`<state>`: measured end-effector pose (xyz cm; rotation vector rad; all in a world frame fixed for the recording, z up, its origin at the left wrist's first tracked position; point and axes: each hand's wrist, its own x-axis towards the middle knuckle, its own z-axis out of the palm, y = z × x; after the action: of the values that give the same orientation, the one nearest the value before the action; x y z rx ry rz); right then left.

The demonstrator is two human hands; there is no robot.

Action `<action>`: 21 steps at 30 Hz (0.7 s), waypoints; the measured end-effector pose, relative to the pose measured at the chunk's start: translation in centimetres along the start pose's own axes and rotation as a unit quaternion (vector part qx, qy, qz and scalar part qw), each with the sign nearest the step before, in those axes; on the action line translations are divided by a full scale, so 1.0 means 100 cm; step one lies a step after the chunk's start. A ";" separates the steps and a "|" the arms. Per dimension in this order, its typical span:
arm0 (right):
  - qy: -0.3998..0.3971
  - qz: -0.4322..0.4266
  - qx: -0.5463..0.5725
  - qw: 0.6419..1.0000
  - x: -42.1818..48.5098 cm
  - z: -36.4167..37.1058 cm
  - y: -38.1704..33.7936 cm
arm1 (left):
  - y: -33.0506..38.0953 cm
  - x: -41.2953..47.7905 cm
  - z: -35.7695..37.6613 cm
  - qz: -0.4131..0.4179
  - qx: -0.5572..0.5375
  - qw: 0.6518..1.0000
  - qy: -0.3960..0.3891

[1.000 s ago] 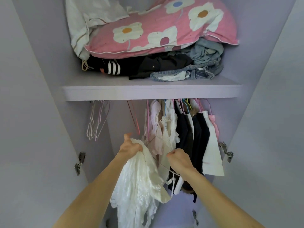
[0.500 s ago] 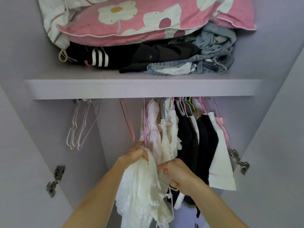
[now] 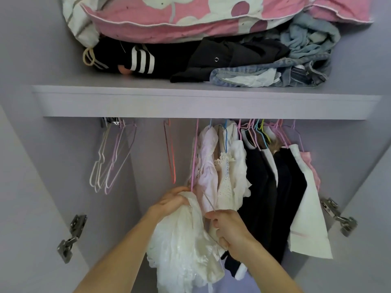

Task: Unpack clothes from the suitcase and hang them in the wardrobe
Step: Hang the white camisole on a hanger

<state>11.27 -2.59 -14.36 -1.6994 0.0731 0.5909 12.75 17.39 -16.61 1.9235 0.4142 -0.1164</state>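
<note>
A white lacy garment (image 3: 186, 246) hangs bunched below the wardrobe shelf (image 3: 203, 104), in front of the hanging row, its long axis running downward from the hands toward the lower edge of the view. The left hand (image 3: 171, 200) is closed around the garment's top. The right hand (image 3: 230, 229) is closed in a pinch on a thin pale wire hanger (image 3: 208, 200) that slants up and left from its fingers, just beside the garment. Interior: pale lilac walls, with metal hinges (image 3: 72, 237) on both side panels. Behind the hands, hung garments fill the right half of the space under the shelf: pale pink and white pieces (image 3: 222, 172), then black ones (image 3: 273, 187), then a white panel (image 3: 306, 210). Empty hangers (image 3: 112, 159) hang toward the left end, and a single red one (image 3: 170, 153) between. On the shelf lie folded dark clothes (image 3: 190, 60), denim (image 3: 285, 72) and a pink floral cushion (image 3: 201, 15).
</note>
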 end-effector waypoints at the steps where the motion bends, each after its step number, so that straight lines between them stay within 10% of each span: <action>1: 0.006 -0.005 -0.013 1.000 -0.001 0.004 0.009 | -0.005 0.000 -0.001 0.001 0.007 1.000 -0.001; 8: 0.077 -0.048 -0.136 0.987 -0.031 0.018 0.066 | -0.034 -0.020 -0.004 0.016 -0.070 0.991 0.112; 21: -0.021 -0.039 -0.183 0.982 -0.078 0.033 0.024 | -0.026 -0.046 -0.028 -0.038 0.038 0.990 0.130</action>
<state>2.48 -2.15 -13.60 -2.0342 -0.1396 0.6071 7.28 19.75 -16.61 2.0060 0.6670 0.0714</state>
